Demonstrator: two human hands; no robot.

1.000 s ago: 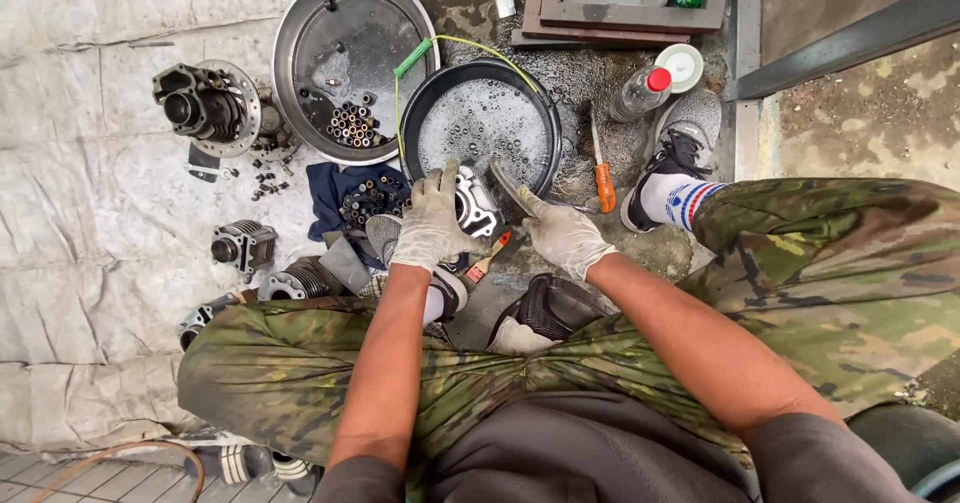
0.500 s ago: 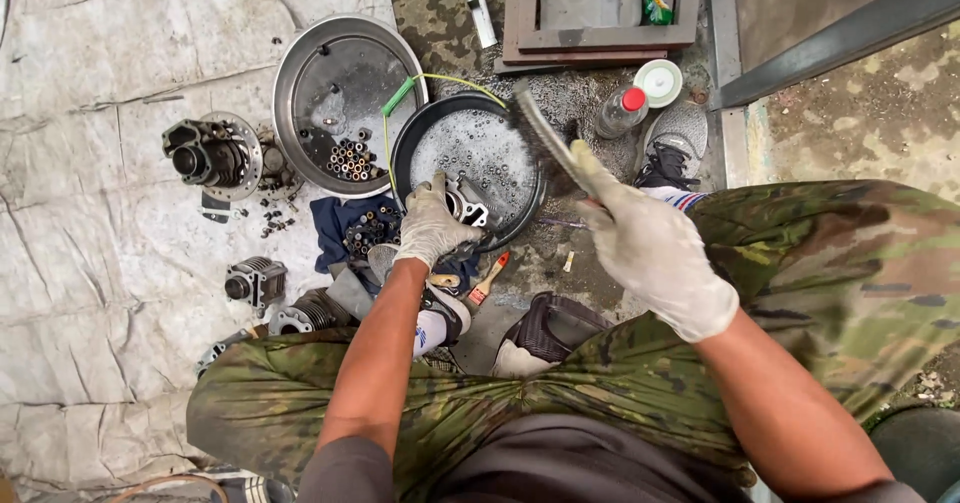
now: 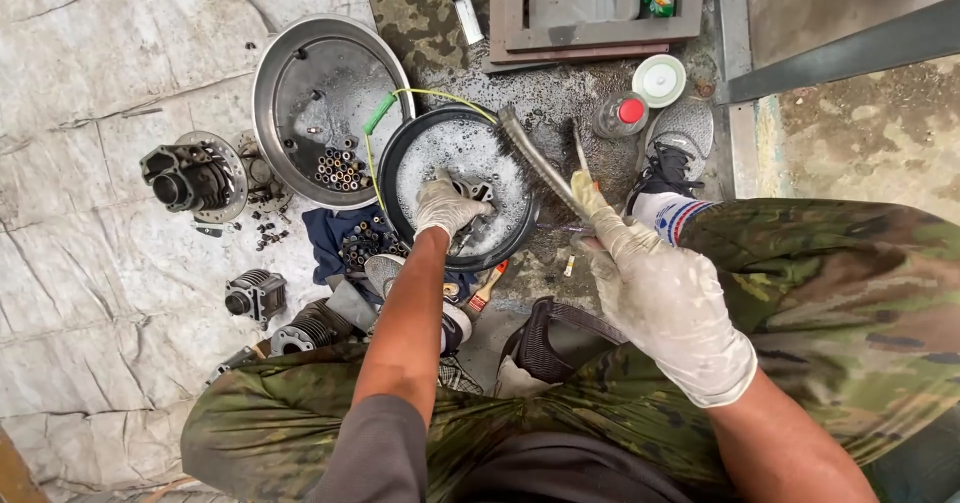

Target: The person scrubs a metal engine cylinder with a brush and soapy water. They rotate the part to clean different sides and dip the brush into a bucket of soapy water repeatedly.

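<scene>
My left hand (image 3: 443,206) gripped the metal part (image 3: 472,203) inside the soapy black basin (image 3: 400,163), frame centre; my right hand (image 3: 655,288) held the wire brush (image 3: 540,163) just right of it.

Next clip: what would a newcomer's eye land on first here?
Two pale-gloved hands stand out at the centre. The left hand presses a metal engine part into the foamy black basin, while the right hand holds a wire brush raised beside the basin. To the left, a silver pan holds small parts, and engine cylinders lie on the grey tarp.
</scene>
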